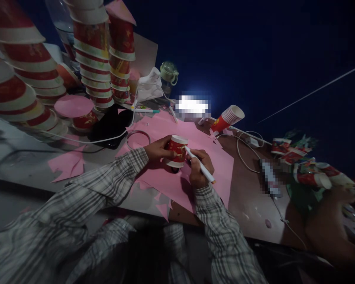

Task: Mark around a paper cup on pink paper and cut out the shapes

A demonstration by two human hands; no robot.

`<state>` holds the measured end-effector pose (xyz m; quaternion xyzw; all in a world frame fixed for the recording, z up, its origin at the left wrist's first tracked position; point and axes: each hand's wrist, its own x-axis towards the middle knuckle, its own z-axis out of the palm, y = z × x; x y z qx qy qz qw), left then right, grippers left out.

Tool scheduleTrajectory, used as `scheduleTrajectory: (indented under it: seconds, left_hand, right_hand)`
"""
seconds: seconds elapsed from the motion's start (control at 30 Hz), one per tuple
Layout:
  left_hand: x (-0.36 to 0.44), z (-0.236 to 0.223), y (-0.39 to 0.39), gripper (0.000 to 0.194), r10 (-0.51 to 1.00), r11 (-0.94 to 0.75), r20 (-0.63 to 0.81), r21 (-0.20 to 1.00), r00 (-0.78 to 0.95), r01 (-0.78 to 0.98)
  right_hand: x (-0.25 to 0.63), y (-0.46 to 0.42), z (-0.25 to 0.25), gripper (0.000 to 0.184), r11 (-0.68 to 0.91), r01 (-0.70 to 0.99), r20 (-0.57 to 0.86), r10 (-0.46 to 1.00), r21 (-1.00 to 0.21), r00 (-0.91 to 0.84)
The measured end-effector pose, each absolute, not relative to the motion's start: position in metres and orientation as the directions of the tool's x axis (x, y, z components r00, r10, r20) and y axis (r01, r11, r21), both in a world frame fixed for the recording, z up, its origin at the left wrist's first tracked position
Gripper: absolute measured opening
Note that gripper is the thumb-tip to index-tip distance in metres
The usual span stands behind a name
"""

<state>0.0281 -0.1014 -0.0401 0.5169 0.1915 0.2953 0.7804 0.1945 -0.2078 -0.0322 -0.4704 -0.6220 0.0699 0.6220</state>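
A red and white paper cup (177, 152) is in my left hand (159, 149), its fingers wrapped round the side. My right hand (201, 167) grips a white marker (203, 169) with its upper end leaning toward me and its other end at the cup's right side. Whether that tip touches the cup I cannot tell. Both hands are over a large pink paper sheet (214, 157) on the table (248, 209). The fingers behind the cup are hidden.
Tall stacks of paper cups (93, 59) rise at the left, near a black phone (112, 128) and a pink disc (73, 105). More nested cups (227, 118) lean at the back right. A white cable (241, 148), pink scraps (68, 163) and a lidded bottle (168, 75) also lie or stand about.
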Motion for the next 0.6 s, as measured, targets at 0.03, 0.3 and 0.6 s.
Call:
scheduleTrajectory:
  seconds: [0.03, 0.3, 0.6]
  left_hand:
    - [0.0282, -0.0406, -0.1011, 0.069, 0.663, 0.289, 0.006, 0.921, 0.749, -0.263]
    - [0.0293, -0.0439, -0.1011, 0.069, 0.676, 0.291, -0.002, 0.920, 0.737, -0.264]
    - [0.0281, -0.0433, -0.1040, 0.067, 0.660, 0.287, 0.020, 0.917, 0.751, -0.276]
  right_hand:
    - [0.1948, -0.2082, -0.0330, 0.021, 0.535, 0.483, 0.693, 0.678, -0.693, 0.243]
    - [0.1958, -0.2085, -0.0363, 0.023, 0.529, 0.491, 0.686, 0.694, -0.692, 0.219]
    - [0.1966, -0.2078, -0.0335, 0.021, 0.543, 0.453, 0.684, 0.688, -0.707, 0.242]
